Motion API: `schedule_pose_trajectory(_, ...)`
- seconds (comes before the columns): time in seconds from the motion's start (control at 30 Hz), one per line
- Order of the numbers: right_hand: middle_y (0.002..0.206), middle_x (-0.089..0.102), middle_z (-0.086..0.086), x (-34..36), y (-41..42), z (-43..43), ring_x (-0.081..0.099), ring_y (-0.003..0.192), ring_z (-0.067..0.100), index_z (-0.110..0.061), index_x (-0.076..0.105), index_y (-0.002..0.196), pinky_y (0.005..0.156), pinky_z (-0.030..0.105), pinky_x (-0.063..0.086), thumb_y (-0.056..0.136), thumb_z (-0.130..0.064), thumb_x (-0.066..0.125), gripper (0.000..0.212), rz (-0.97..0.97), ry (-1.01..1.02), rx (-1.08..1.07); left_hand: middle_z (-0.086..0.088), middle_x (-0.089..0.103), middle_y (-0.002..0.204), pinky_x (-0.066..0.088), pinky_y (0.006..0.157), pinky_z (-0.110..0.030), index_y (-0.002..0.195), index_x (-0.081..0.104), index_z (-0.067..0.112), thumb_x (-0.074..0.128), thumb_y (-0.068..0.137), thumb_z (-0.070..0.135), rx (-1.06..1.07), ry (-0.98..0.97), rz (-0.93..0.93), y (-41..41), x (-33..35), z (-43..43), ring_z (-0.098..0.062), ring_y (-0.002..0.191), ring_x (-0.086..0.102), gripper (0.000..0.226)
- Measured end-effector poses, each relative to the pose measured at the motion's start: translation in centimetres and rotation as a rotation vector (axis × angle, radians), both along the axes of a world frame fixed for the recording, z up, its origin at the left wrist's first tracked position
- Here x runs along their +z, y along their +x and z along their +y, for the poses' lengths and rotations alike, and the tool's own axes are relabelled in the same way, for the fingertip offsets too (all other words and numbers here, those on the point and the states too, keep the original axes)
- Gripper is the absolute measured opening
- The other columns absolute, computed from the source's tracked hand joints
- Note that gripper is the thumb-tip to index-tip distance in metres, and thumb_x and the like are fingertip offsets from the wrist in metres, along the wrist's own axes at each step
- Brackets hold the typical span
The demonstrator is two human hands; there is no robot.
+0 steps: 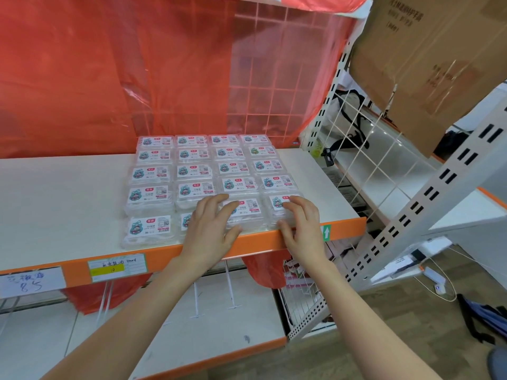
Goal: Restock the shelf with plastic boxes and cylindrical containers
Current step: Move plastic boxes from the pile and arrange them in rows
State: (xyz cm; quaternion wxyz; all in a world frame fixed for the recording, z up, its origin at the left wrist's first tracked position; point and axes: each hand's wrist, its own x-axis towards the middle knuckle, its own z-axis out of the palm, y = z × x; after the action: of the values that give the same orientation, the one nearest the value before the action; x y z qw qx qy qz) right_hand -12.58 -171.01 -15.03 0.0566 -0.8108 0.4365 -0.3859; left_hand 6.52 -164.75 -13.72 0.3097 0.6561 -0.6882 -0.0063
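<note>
The plastic boxes (pixel 192 171) lie in 4 columns on the white shelf (pixel 55 193), and the step in hand looks like squaring up the front row. The left hand (pixel 211 223) has its grip on the front box (pixel 248 208), fingers over the lid and thumb against the near side. The right hand (pixel 301 229) grasps the corner box (pixel 275 204) the same way. To do it well, slide each box back until it touches the row behind, lids kept flat (the thin clear plastic probably flexes). Both boxes sit just beside the orange lip (pixel 164 253), so a pull toward the body risks a drop. Bare shelf lies left of the block. A narrower strip lies to the right, before the wire panel (pixel 384 149). No cylindrical containers show.
</note>
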Motion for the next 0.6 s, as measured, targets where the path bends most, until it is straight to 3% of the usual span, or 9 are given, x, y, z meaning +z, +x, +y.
schedule_pose_trajectory(0.17,0.116,0.056,0.023,-0.1,0.0,0.0,0.05,0.111,0.041,0.007,0.06,0.106,0.099,0.039,0.033,0.075,0.005,0.068,0.032,0.002,-0.017,0.001,-0.023,0.058,0.116,0.047,0.086,-0.054,0.113,0.062,0.0,0.083,0.062,0.012,-0.032,-0.089,-0.105,-0.7,-0.5,1.7,-0.043,0.105,0.055,0.056)
schedule_pose_trajectory(0.6,0.116,0.055,0.024,0.0,0.1,0.1,0.049,0.111,0.042,0.007,0.059,0.106,0.099,0.04,0.033,0.074,0.006,0.067,0.032,0.012,-0.001,-0.007,-0.021,0.058,0.121,0.045,0.088,-0.055,0.117,0.061,0.002,0.081,0.064,0.014,-0.058,-0.036,-0.172,-1.2,-0.4,2.2,-0.043,0.111,0.054,0.059)
